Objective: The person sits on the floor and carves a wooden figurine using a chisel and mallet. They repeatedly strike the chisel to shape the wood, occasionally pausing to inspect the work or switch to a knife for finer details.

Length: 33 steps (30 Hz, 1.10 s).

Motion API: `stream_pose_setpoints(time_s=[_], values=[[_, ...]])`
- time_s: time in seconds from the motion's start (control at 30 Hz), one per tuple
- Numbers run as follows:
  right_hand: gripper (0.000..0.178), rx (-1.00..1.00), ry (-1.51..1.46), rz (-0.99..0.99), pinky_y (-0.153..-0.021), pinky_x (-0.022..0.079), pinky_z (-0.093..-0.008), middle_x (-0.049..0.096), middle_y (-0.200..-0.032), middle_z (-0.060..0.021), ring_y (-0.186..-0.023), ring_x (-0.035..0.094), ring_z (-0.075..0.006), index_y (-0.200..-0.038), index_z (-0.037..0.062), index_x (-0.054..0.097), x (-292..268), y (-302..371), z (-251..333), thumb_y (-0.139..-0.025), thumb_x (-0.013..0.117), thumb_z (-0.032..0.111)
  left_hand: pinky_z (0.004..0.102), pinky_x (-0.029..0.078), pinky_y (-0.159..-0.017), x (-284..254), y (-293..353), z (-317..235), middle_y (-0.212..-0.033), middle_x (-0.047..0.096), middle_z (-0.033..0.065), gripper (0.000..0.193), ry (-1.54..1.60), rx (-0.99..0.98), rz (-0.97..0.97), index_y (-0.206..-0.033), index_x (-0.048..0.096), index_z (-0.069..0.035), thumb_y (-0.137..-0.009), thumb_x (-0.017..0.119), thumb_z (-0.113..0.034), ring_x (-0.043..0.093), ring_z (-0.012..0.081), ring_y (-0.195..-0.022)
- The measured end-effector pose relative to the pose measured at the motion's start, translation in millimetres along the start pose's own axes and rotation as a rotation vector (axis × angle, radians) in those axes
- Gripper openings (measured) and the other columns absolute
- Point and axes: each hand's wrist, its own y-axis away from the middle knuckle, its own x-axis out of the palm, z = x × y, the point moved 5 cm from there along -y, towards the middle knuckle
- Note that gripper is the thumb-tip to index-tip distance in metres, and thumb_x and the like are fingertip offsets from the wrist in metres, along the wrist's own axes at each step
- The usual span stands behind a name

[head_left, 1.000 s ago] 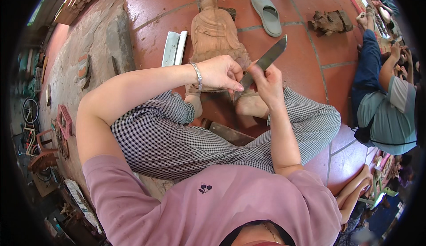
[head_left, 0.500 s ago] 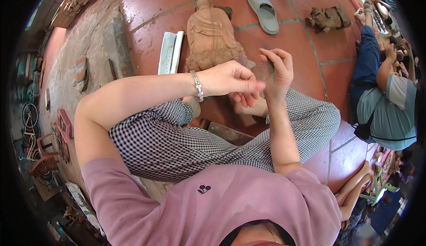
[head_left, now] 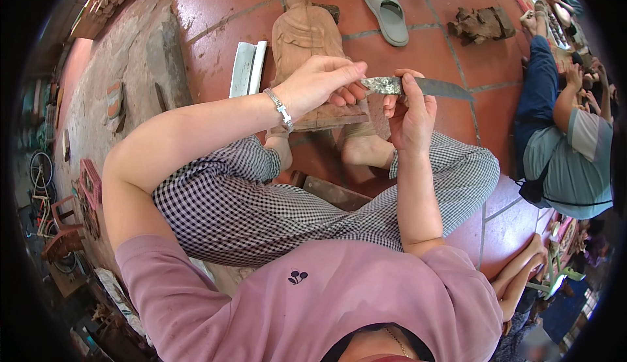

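Observation:
A knife with a dark grey blade and a mottled, whitish handle end lies nearly level between my hands, its tip toward the right. My right hand grips it around the middle, with the thumb on top. At the handle end, my left hand is closed, its thumb and fingers pinching that end. Beyond and partly behind my left hand stands a carved wooden statue of a robed figure on a base. My left hand and wrist hide part of its lower body.
A white channel-shaped piece lies left of the statue. Beyond are a grey-green sandal and a rough wood chunk. A stone slab lies to the left. My bare foot is near the statue's base. Another person sits at the right.
The knife, hardly discernible before, now shows broadside between my hands. My left hand has moved slightly left and up, with its fingers closed at the handle end. My right hand has turned.

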Motion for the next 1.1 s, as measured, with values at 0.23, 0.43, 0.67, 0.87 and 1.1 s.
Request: stream_pose_setpoints(time_s=[0.23, 0.43, 0.67, 0.87, 1.1], values=[[0.019, 0.203, -0.059, 0.06, -0.052, 0.049, -0.0228, 0.062, -0.084, -0.0097, -0.064, 0.061, -0.0145, -0.101, -0.0011, 0.057, -0.8, -0.4, -4.7, -0.096, 0.056, 0.017, 0.0216, 0.05, -0.07, -3.7, 0.9, -1.8, -0.086, 0.067, 0.0043, 0.024, -0.312, 0.17, 0.026, -0.094, 0.065, -0.003, -0.096, 0.058, -0.027, 0.06, 0.0092, -0.075], [0.02, 0.141, 0.421, 0.137, -0.069, 0.05, -0.0257, 0.063, -0.089, -0.0057, -0.079, 0.061, -0.0151, -0.101, 0.0011, 0.062, -26.4, -14.4, -30.9, -0.084, 0.069, 0.007, 0.0316, 0.052, -0.073, -37.5, -11.8, -4.7, -0.085, 0.068, 0.0102, 0.026, -0.95, 0.327, -0.219, -0.093, 0.065, -0.002, -0.09, 0.06, -0.027, 0.066, 0.02, -0.08], [0.026, -0.33, 1.095, 0.179, -0.078, 0.051, -0.0352, 0.062, -0.101, -0.0135, -0.09, 0.063, -0.0265, -0.095, 0.0004, 0.065, -5.5, -4.9, -53.0, -0.075, 0.075, 0.014, 0.0396, 0.051, -0.081, -73.0, -18.3, 22.0, -0.103, 0.066, 0.0145, 0.04, -1.449, 0.089, -0.089, -0.11, 0.062, -0.008, -0.08, 0.067, -0.033, 0.063, 0.0305, -0.097], [0.019, -0.404, 1.297, 0.219, -0.079, 0.051, -0.0372, 0.061, -0.101, -0.016, -0.091, 0.062, -0.0305, -0.083, -0.0007, 0.067, -10.0, -5.7, -69.4, -0.078, 0.072, 0.017, 0.0415, 0.051, -0.083, -72.4, -17.5, 21.1, -0.106, 0.065, 0.0152, 0.046, -1.525, -0.001, -0.015, -0.115, 0.059, -0.009, -0.078, 0.069, -0.035, 0.062, 0.0319, -0.1], [0.019, -0.286, 1.184, 0.097, -0.08, 0.05, -0.0375, 0.064, -0.102, -0.0158, -0.094, 0.062, -0.0317, -0.084, -0.0003, 0.067, -7.7, -8.1, -70.6, -0.081, 0.071, 0.018, 0.0414, 0.051, -0.082, -74.3, -21.4, 20.7, -0.104, 0.067, 0.014, 0.045, -1.484, 0.006, -0.018, -0.114, 0.059, -0.009, -0.077, 0.072, -0.032, 0.063, 0.0318, -0.098]])
